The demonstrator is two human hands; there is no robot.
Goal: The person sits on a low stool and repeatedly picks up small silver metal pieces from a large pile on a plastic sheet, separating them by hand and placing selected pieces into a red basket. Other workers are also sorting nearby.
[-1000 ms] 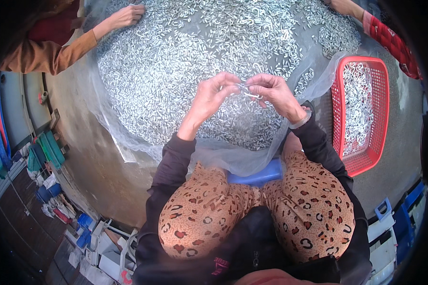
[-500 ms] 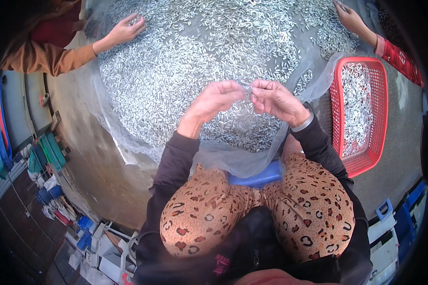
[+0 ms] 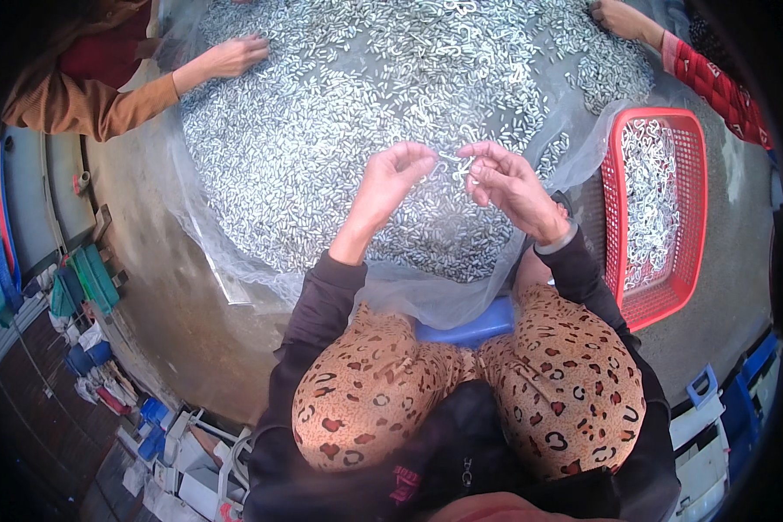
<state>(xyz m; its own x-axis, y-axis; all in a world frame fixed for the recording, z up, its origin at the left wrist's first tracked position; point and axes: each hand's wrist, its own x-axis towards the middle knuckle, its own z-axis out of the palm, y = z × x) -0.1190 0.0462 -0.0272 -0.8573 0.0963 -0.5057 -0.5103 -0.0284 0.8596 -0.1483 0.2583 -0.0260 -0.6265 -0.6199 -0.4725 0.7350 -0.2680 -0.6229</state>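
Note:
In front of me, both hands pinch at small silver bent-wire pieces (image 3: 450, 158) above a wide heap of metal bits. My left hand (image 3: 391, 187) has thumb and forefinger closed at one end of a piece. Thumb and fingers of my right hand (image 3: 511, 187) are curled around the other end, with another whitish curved bit by the fingertips. How the pieces join is too small to tell. Beneath, the heap (image 3: 304, 165) of short silvery pieces lies on a clear plastic sheet (image 3: 435, 300) that reaches up to my knees.
A red plastic basket (image 3: 700, 209) to my right holds many silvery S-shaped hooks (image 3: 651, 200). Co-workers' hands reach into the heap: one in a brown sleeve (image 3: 104, 109) at far left, one in a red sleeve (image 3: 713, 83) at far right. A blue stool edge (image 3: 468, 322) shows between my legs.
My hands have drawn slightly apart, and a bent silver piece now shows between the fingertips. The co-worker's left-side hand has lowered onto the heap; the right-side one has shifted left.

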